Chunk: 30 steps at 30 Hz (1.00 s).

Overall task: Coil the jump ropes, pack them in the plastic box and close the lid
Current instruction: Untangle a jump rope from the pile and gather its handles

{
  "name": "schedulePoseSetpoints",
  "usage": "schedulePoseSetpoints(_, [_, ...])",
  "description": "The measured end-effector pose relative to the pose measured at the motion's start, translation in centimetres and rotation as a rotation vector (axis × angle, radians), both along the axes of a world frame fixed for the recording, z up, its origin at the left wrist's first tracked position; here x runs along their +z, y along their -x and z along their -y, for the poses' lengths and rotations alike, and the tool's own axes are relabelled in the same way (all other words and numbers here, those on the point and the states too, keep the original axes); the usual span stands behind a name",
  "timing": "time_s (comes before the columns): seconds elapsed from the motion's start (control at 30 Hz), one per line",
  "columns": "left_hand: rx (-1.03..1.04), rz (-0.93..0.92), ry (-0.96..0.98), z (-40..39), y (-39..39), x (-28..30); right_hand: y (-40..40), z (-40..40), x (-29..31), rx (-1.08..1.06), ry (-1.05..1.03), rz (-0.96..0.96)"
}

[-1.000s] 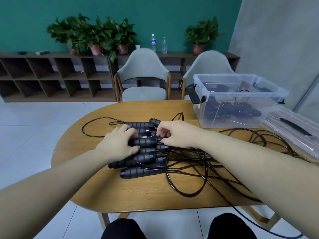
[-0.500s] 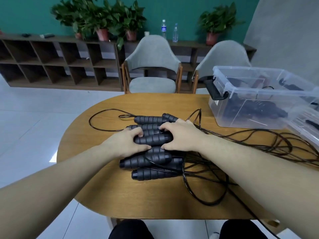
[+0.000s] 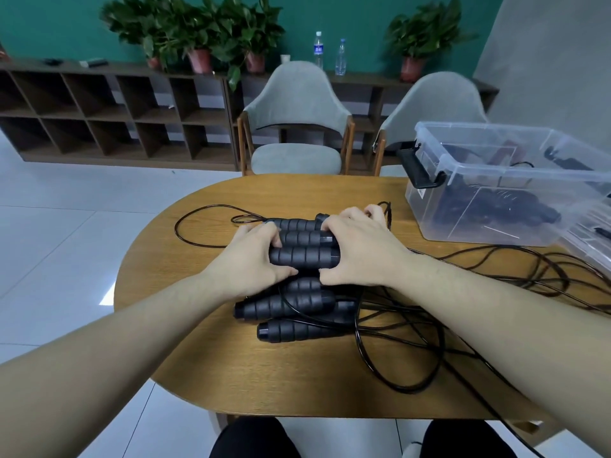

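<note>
Both hands on the pile mid-table: left hand [image 3: 251,262] and right hand [image 3: 358,249] curl round the stiff ribbed handles [image 3: 302,256]; those look the surest hold, since the thin cords [image 3: 429,312] trailing right seem springy, tangle-prone

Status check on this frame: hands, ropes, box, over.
Both hands, left and right, grip the handle bundle. Cords tangled, uncoiled. Plastic box open.

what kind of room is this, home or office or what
Probably an office lounge or meeting room, not a home: a long dark wooden cubby shelf against a teal wall, potted green plants lined along its top, and two matching grey upholstered chairs at an oval wooden table.
</note>
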<state>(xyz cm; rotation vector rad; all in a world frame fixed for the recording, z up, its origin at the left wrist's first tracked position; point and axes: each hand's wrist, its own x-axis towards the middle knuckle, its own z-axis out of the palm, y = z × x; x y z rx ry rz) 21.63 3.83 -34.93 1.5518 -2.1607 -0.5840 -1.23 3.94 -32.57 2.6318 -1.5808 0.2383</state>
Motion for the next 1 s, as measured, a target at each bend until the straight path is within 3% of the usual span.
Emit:
schedulePoseSetpoints(0.1, [-0.016,-0.05,0.014,-0.4,0.6,1.0,0.6,-0.8,0.4,-0.015,-0.03,0.113])
schedulePoseSetpoints(0.23, [-0.022,-0.108,0.029,-2.0,1.7,2.8,2.1,-2.0,1.3,0.016,0.099,0.119])
schedulePoseSetpoints(0.37, [0.035,0.257,0.226,-3.9,4.3,4.3,3.5,-3.0,2.5,0.024,0.053,0.164])
schedulePoseSetpoints(0.5, [0.02,0.423,0.476,-4.7,6.3,5.0,4.7,-4.3,3.1,0.055,-0.056,0.374])
schedulePoseSetpoints(0.6, [0.01,0.23,0.362,-5.3,6.2,5.8,6.0,-4.8,3.4,0.028,-0.147,0.461])
schedulePoseSetpoints(0.67, [0.01,0.117,0.304,-5.7,5.7,6.2,6.6,-4.9,3.6,-0.045,-0.129,0.419])
schedulePoseSetpoints(0.83, [-0.051,0.078,0.265,-6.7,4.9,7.0,8.3,-4.7,3.0,-0.279,0.002,0.204])
schedulePoseSetpoints(1.0, [-0.06,0.157,0.3,-6.6,3.9,6.9,10.3,-4.4,2.2,-0.366,-0.09,0.275])
